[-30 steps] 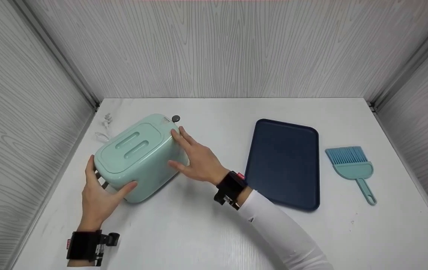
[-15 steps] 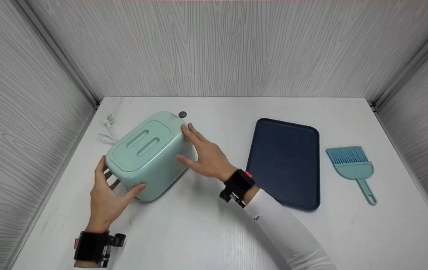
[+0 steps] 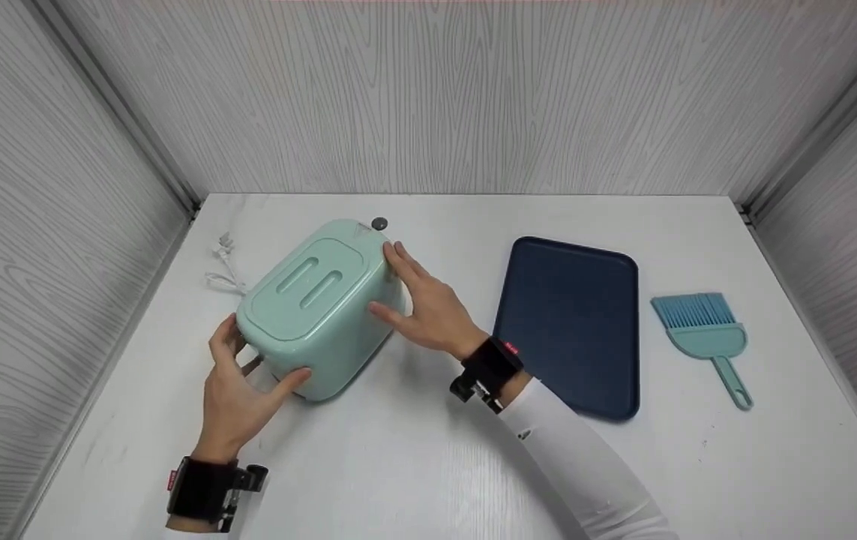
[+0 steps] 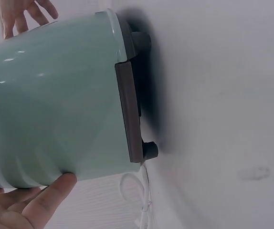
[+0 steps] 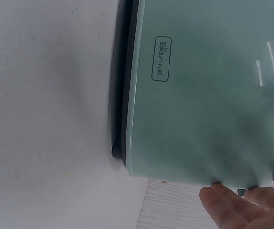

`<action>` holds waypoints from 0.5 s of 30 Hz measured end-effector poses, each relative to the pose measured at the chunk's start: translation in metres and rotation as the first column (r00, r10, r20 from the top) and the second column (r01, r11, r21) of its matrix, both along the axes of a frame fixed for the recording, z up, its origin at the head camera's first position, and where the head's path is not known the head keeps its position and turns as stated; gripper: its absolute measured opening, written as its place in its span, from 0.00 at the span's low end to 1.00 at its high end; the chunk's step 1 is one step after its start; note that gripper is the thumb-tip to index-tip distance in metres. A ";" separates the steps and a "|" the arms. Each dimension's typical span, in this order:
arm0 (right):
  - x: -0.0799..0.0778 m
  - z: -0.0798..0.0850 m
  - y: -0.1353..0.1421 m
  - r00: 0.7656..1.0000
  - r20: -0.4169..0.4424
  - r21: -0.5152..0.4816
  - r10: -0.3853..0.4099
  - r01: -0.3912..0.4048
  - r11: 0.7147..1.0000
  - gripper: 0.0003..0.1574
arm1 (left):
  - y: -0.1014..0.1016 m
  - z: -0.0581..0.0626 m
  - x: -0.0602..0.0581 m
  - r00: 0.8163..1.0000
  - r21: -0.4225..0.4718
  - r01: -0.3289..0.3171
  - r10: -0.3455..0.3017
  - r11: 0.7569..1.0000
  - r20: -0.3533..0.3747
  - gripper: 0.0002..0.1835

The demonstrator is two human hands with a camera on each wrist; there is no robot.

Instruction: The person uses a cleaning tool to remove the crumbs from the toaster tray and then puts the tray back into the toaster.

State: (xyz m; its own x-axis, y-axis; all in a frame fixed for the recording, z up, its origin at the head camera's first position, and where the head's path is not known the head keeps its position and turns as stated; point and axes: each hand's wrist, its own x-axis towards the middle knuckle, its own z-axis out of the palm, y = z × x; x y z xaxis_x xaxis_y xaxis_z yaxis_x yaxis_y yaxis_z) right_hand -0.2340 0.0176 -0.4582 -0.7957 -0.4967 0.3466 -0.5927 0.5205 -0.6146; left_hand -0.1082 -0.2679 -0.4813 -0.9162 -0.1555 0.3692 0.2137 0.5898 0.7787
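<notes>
A mint-green toaster (image 3: 316, 300) with a lid over its top stands at a slant on the left half of the table, between my two hands. My left hand (image 3: 237, 397) grips its near left end, the thumb on the front side and the fingers round the end. At the far right end, my right hand (image 3: 435, 307) holds the corner with fingers and thumb spread. In the left wrist view, dark feet (image 4: 150, 150) show under the toaster's base, close to the tabletop; whether they touch it I cannot tell. A brand label (image 5: 161, 58) marks the front side.
A white power cord (image 3: 224, 259) trails behind the toaster on the left. Right of centre lies a dark blue tray (image 3: 567, 322), partly behind my right forearm. Beyond it are a small teal brush and dustpan (image 3: 707, 341). Walls (image 3: 428, 97) enclose the table at the back and sides.
Both hands have moved the toaster to the right and slightly away from me, keeping their hold on it. Its cord has been drawn along a little. Tray and brush stay put.
</notes>
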 end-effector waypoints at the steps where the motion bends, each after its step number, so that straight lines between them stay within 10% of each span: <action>1: 0.000 0.000 0.001 1.000 0.000 -0.005 -0.005 0.005 1.000 0.56 | 0.001 0.000 -0.001 1.000 -0.002 0.002 -0.002 1.000 0.000 0.67; 15: 0.002 -0.003 0.016 0.999 0.003 -0.058 -0.038 0.038 0.998 0.58 | 0.019 0.000 -0.007 0.999 -0.031 0.026 -0.027 0.999 -0.026 0.67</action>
